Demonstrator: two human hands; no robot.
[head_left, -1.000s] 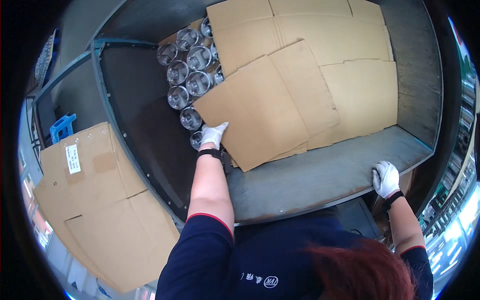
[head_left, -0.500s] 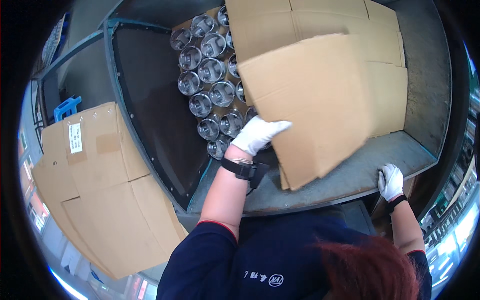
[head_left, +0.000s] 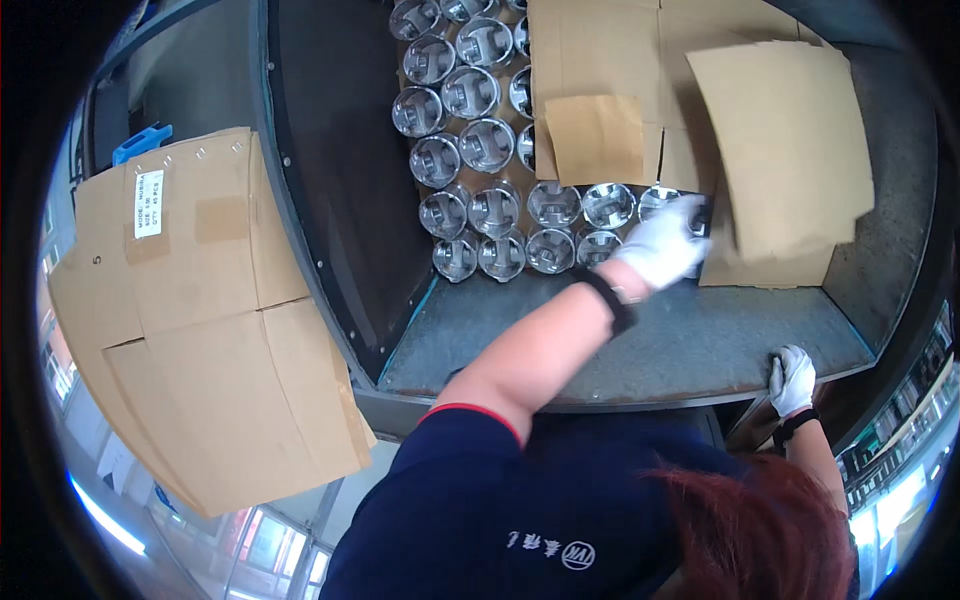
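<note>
Shiny metal pistons (head_left: 487,145) stand in rows in a grey metal bin. My white-gloved left hand (head_left: 665,245) reaches over the front row, at the right end of the uncovered pistons. Its fingers are smeared by motion beside a dark shape, so their grip is unclear. Just right of it, a loose cardboard sheet (head_left: 800,150) lies tilted over the flat cardboard cover (head_left: 595,50), its left edge blurred. My gloved right hand (head_left: 792,380) is closed over the bin's front rim (head_left: 690,392), towards the right corner.
A small brown cardboard piece (head_left: 597,140) rests on the cover. Left of the bin's dark side panel (head_left: 345,170) is a large flattened carton (head_left: 200,320) with a white label. A blue plastic handle (head_left: 142,144) shows behind the carton.
My left hand has moved right, and the cardboard sheet it held has shifted to the bin's right side. More front pistons and the small brown piece now show. My right hand stays on the rim.
</note>
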